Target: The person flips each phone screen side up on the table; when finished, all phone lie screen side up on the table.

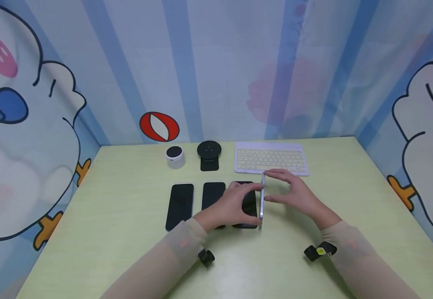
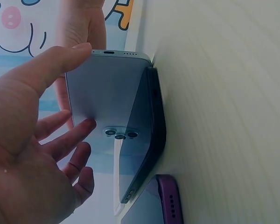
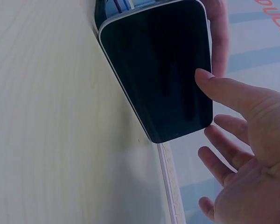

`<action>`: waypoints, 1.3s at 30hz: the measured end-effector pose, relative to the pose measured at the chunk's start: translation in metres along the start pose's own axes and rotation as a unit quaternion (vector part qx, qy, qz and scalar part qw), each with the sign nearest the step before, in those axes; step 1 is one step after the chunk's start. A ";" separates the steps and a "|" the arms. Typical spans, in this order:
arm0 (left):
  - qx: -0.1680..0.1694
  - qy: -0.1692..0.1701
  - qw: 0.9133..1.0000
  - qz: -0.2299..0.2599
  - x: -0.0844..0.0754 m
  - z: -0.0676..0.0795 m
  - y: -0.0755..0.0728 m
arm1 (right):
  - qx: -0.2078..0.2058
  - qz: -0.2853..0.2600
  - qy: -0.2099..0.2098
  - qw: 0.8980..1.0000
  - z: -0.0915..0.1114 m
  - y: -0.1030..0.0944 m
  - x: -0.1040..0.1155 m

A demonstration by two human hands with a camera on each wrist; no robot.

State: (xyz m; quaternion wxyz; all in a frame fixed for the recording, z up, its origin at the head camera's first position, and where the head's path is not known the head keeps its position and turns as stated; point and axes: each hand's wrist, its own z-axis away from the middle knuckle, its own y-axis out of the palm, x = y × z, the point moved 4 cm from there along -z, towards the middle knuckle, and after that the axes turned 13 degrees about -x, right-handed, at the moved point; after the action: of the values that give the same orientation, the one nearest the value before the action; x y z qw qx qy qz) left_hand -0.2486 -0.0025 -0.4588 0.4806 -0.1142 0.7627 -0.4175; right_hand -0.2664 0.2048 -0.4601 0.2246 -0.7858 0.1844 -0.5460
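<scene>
A slim smartphone with a pale back stands on its long side edge, held between both hands. Its back with round camera lenses faces the left hand; the left thumb is on the end with the port and the fingers reach along the back. The dark screen faces the right hand, whose thumb touches the upper edge while the forefinger is at the far end. Right beside it lies a flat dark phone, partly covered by the left hand.
Two more dark phones, a middle one and a left one, lie in the row. Behind stand a white round speaker, a black charging stand and a lilac keyboard. A printed curtain borders the table.
</scene>
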 end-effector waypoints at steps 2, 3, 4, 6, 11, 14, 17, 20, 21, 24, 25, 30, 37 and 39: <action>0.001 -0.002 1.000 0.001 0.002 0.001 -0.002 | 0.001 0.001 0.001 1.000 -0.001 0.002 0.000; 0.001 -0.003 1.000 0.000 0.002 0.001 -0.003 | 0.001 0.003 0.000 1.000 -0.001 0.003 -0.001; 0.001 -0.004 1.000 0.000 0.003 0.002 -0.004 | 0.002 0.005 0.000 1.000 -0.002 0.003 -0.001; 0.000 -0.007 1.000 0.000 0.004 0.003 -0.005 | 0.005 0.009 0.003 1.000 -0.002 0.005 -0.003; 0.002 -0.013 1.000 0.004 0.007 0.004 -0.008 | 0.021 0.029 0.025 0.999 -0.004 0.009 -0.010; 0.004 -0.020 1.000 0.003 0.009 0.004 -0.009 | 0.041 0.063 0.035 0.997 -0.004 0.011 -0.015; 0.003 -0.029 1.000 -0.001 0.012 0.005 -0.011 | 0.055 0.088 0.036 0.994 -0.004 0.013 -0.019; 0.000 -0.036 0.999 0.001 0.014 0.005 -0.011 | 0.055 0.096 0.033 0.993 -0.004 0.012 -0.024; -0.002 -0.037 0.999 0.001 0.015 0.005 -0.011 | 0.053 0.097 0.032 0.993 -0.004 0.012 -0.025; -0.008 -0.036 0.999 -0.001 0.015 0.005 -0.007 | 0.047 0.106 0.023 0.993 -0.005 0.009 -0.030; -0.010 -0.038 0.999 -0.002 0.014 0.005 -0.006 | 0.046 0.107 0.020 0.993 -0.004 0.008 -0.032; -0.017 -0.039 0.999 -0.033 0.008 0.002 0.003 | 0.049 0.112 0.017 0.992 -0.003 -0.001 -0.035; -0.013 -0.016 0.992 -0.127 -0.003 -0.008 0.018 | 0.060 0.105 0.039 0.992 0.001 -0.014 -0.046; -0.012 -0.017 0.989 -0.147 -0.006 -0.011 0.023 | 0.061 0.109 0.046 0.991 0.001 -0.017 -0.048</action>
State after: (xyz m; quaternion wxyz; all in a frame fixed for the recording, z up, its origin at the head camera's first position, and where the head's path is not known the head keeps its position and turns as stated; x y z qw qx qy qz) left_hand -0.2497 0.0209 -0.4700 0.4251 -0.2380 0.7344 -0.4726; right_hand -0.2809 0.2453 -0.4885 0.3216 -0.7196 0.2459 -0.5642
